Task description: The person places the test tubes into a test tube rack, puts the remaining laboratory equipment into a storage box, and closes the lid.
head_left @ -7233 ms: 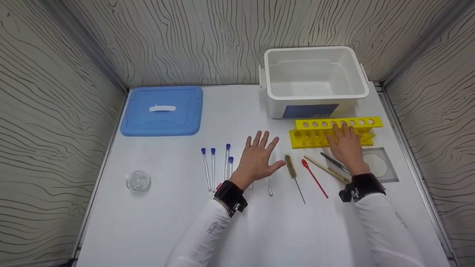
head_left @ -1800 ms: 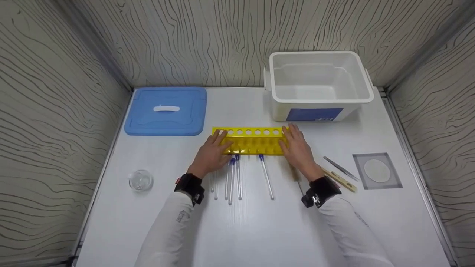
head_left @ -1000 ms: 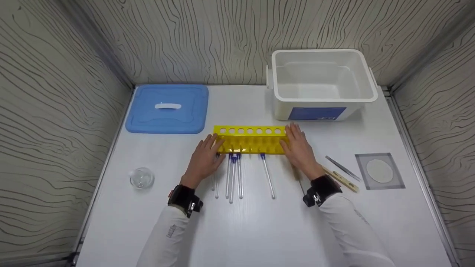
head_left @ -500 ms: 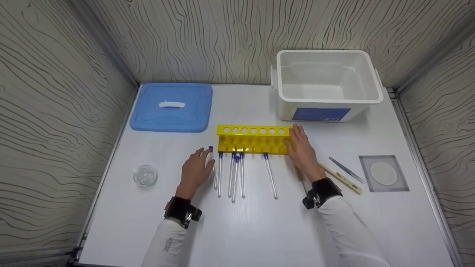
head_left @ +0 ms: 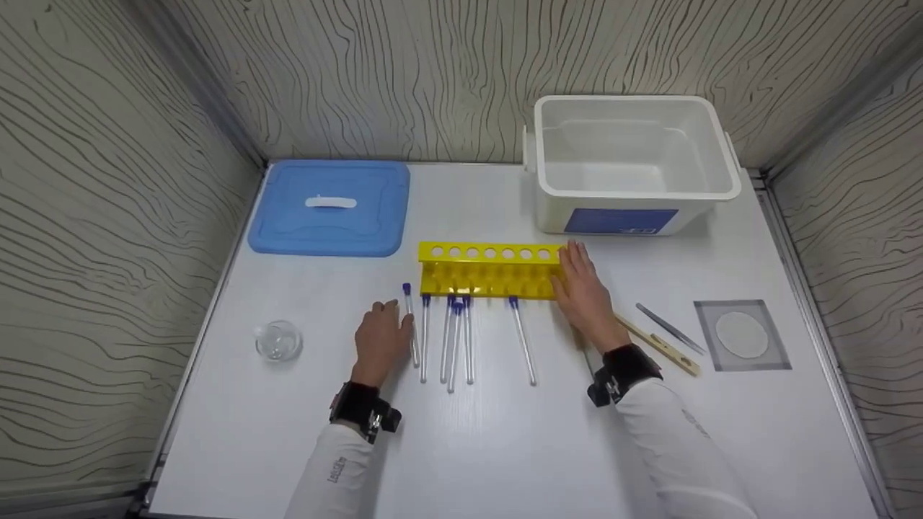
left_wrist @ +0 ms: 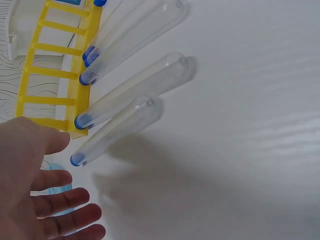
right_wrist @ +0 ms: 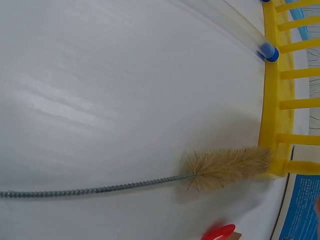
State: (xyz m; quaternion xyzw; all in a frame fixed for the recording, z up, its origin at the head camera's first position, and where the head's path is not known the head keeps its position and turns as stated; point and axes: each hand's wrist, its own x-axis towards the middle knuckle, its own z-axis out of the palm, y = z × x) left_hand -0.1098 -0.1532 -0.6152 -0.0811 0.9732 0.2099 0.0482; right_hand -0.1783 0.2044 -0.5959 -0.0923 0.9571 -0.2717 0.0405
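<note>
Left hand (head_left: 380, 342) just off the front left corner of the yellow rack (head_left: 490, 280). Holds nothing, with fingers relaxed and spread apart in the left wrist view. Lies just beside the leftmost tube (left_wrist: 115, 131); contact with that tube impossible to tell. Right hand (head_left: 585, 299) on the right end of the rack. Touches the rack with extended fingers at the top rail and with thumb lower down. Both well apart from each other.

Position of rack: on the white table (head_left: 469, 447), between both hands. Shows a row of round holes along the top rail.

In front of the rack, left half: four more tubes (left_wrist: 131, 92), near one another. In front of the right half: sixth tube (head_left: 524, 346), apart from these. All clear, lying flat, with blue caps toward the rack.

At the right end of the rack: brush (right_wrist: 230, 167), with bristle tip at the front edge. Next to the brush: red object (right_wrist: 218, 232), blurred and cut off. To the front right: wooden clamp (head_left: 660, 346), partly hidden, with tweezers (head_left: 670, 329) alongside. Farther right: gray mesh square (head_left: 743, 335) with white disc.

Behind the rack, to the right: white bin (head_left: 634, 176) with blue label (head_left: 620, 220). Behind, to the left: blue lid (head_left: 360, 231) with white handle (head_left: 331, 202). Well left and slightly forward: glass beaker (head_left: 279, 341).
</note>
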